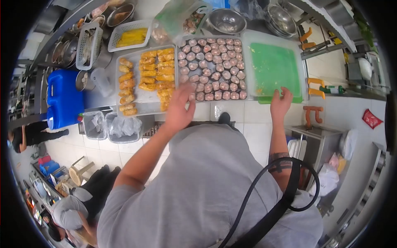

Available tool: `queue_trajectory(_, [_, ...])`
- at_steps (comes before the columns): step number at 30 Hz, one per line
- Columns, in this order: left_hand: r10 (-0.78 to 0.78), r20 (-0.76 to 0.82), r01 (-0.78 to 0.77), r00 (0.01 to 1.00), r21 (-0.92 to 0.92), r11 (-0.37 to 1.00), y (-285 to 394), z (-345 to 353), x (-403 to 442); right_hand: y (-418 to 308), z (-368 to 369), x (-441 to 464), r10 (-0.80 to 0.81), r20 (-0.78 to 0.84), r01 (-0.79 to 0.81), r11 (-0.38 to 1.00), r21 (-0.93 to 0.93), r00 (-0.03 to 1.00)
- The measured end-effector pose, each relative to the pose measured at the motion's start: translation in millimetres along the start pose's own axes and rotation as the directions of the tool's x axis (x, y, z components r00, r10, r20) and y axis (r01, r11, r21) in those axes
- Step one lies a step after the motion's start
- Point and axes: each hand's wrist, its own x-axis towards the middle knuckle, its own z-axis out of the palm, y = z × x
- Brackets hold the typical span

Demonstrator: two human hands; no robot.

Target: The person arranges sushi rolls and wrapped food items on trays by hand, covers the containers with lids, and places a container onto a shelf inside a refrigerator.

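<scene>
My left hand [180,108] hovers at the near left corner of a tray [180,77] of round pinkish meat pieces with dark edges [223,85]. Its fingers are stretched out and its thumb stands apart; motion blurs the fingertips, and I see nothing held. To its left lies a second tray [136,74] with rows of golden-yellow rolls [127,84]. My right hand [281,100] is at the near edge of a green cutting board [275,66], fingers apart and slightly bent, with nothing in them. Whether it touches the board I cannot tell.
Behind the trays stand a steel bowl [227,20], a plastic bag [171,25] and a white basket [130,35] of yellow strips. A blue jerrycan [66,98] is at the left. Lined bins [124,126] stand below the counter. Other people [76,208] are at the lower left.
</scene>
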Motion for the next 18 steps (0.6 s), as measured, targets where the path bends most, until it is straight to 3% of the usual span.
queue_trajectory(2, [-0.001, -0.026, 0.001, 1.0, -0.002, 1.0, 20.2, 19.1, -11.0, 18.9, -5.1, 0.5, 0.088, 0.025, -0.089, 0.996, 0.01, 0.996])
queue_trajectory(4, [-0.29, 0.19, 0.332, 0.938, -0.248, 0.91, 39.8, 36.7, -28.3, 27.8, -11.0, 1.5, -0.009, 0.044, 0.007, 0.999, 0.05, 0.999])
queue_trajectory(6, [-0.279, 0.16, 0.308, 0.947, -0.206, 0.929, 42.6, 54.0, -47.1, 33.3, -11.4, 2.1, -0.116, 0.059, 0.111, 0.99, 0.087, 0.992])
queue_trajectory(8, [-0.389, 0.298, 0.425, 0.871, -0.064, 0.903, 39.0, 60.4, -66.2, 27.5, -4.6, -2.9, -0.137, 0.175, 0.057, 0.915, 0.4, 0.975])
queue_trajectory(12, [-0.602, 0.123, 0.614, 0.789, -0.176, 0.769, 2.6, 65.7, -118.6, -25.0, 4.2, -7.2, -0.258, 0.338, 0.027, 0.829, 0.559, 0.905])
queue_trajectory(14, [-0.859, 0.066, 0.784, 0.507, -0.449, 0.429, -10.6, 45.1, -129.4, -50.8, 10.1, -12.3, -0.374, 0.4, 0.037, 0.767, 0.64, 0.837])
queue_trajectory(15, [-0.901, 0.014, 0.76, 0.434, -0.543, 0.358, -20.6, 33.8, -134.7, -62.7, 14.5, -15.3, -0.379, 0.401, 0.035, 0.762, 0.647, 0.834])
queue_trajectory(16, [-0.935, -0.025, 0.719, 0.354, -0.632, 0.289, -28.5, 20.0, -137.3, -74.8, 19.7, -17.8, -0.384, 0.495, -0.076, 0.727, 0.683, 0.779])
queue_trajectory(17, [-0.944, -0.049, 0.624, 0.328, -0.739, 0.255, -37.1, 3.6, -140.1, -85.4, 22.5, -21.6, -0.393, 0.579, -0.189, 0.689, 0.7, 0.715])
queue_trajectory(18, [-0.942, -0.051, 0.623, 0.332, -0.738, 0.259, -44.7, -12.0, -140.4, -95.1, 22.6, -25.8, -0.394, 0.575, -0.186, 0.687, 0.703, 0.717])
